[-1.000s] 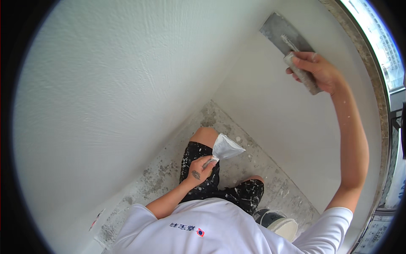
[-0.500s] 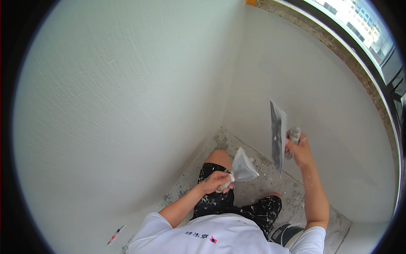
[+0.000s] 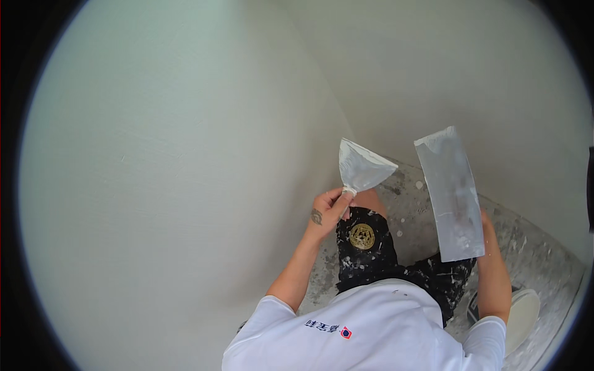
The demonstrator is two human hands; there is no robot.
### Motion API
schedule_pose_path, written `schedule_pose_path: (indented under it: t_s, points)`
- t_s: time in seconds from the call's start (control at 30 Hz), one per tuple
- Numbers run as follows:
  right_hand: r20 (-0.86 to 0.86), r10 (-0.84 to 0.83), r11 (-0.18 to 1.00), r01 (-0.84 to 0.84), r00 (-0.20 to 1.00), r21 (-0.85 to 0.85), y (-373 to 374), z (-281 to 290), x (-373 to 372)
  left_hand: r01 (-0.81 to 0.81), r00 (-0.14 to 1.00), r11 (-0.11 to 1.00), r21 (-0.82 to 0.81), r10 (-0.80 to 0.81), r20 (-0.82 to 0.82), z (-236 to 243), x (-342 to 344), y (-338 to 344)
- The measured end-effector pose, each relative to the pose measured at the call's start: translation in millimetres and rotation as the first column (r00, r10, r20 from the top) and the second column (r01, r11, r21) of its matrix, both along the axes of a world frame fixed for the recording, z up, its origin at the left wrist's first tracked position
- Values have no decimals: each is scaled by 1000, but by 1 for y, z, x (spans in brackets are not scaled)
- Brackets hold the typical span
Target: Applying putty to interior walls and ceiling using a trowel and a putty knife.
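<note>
Our left hand (image 3: 326, 213) pinches the small putty knife (image 3: 361, 166) by its handle; our right hand (image 3: 484, 217) sits behind the wide trowel (image 3: 450, 193) — finger state unclear — near the white wall (image 3: 185, 154).

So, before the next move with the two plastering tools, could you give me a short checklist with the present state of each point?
1. Left hand has a firm grip on the small putty knife: ok, fingers close around its handle.
2. Right hand holds the long trowel: cannot tell, the blade hides the grip.
3. The two blades are apart: ok, a clear gap shows between them.
4. Plaster loaded on the blades: ok, both are coated with whitish material.
5. Footing on the floor: cannot tell, the feet are hidden.
6. White bucket within reach: ok, it stands beside the right arm.
</note>
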State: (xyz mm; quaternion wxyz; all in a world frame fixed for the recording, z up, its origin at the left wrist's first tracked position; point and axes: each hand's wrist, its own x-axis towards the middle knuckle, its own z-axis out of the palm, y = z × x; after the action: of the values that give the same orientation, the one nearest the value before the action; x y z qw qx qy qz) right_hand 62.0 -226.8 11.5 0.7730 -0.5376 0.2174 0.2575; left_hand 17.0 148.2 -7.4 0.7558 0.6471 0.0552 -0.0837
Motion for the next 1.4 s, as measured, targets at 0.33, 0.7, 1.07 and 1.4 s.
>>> schedule_pose_path:
  t_s: [0.33, 0.7, 1.07, 1.4]
  points:
    - [-155, -51, 953, 95, 987, 289, -9, 2, -33, -39, 999, 975, 219, 43, -13, 31, 0, -18]
    - [-36, 165, 935, -145, 986, 324, 10, -2, -6, -285, 860, 451, 846, -269, 433, 68, -1, -49]
    - [828, 421, 902, -74, 370, -426, 163, 145, 140, 112, 993, 676, 729, -100, -60, -23, -82, -58]
    - [853, 434, 788, 336, 290, -516, 218, 195, 203, 202, 977, 787, 582, -124, -172, -31, -76, -62]
